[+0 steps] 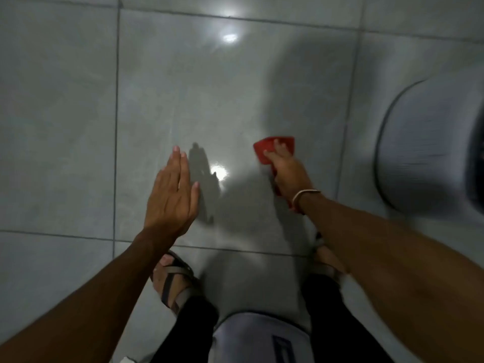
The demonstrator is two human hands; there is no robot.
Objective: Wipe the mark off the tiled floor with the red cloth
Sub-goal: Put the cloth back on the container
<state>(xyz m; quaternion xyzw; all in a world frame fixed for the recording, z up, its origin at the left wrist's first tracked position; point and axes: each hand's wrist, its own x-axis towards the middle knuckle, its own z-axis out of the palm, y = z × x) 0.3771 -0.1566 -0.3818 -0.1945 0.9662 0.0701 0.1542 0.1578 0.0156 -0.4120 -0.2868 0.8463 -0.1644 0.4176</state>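
The fingers (278, 149) of the right hand (289, 171) are curled around the red cloth (267, 149) and hold it tight. The front part of the cloth spreads out past the fingertips, and a bit more of it pokes out under the wrist. A thin bracelet (305, 195) sits on that wrist. It is hard to tell if the cloth is pressed on the tiled floor (65, 127) or just above it.

The fingers (180, 163) of the left hand (171, 197) are straight and close together, with the thumb a little apart. This hand is flat and open and holds nothing. Its dark shadow lies on the tile just beside it.

Both hands are over the same big grey tile. The cloth is near the right edge of that tile, and the left hand is nearer the middle. A bright spot of light shines on the tile between the two hands. No mark can be made out on the shiny tile.

Lower down are two feet in a pair of sandals (175, 276), close to the near edge of the tile. A big pale round thing (424, 145), too blurry to name, stands on the floor far to the right.
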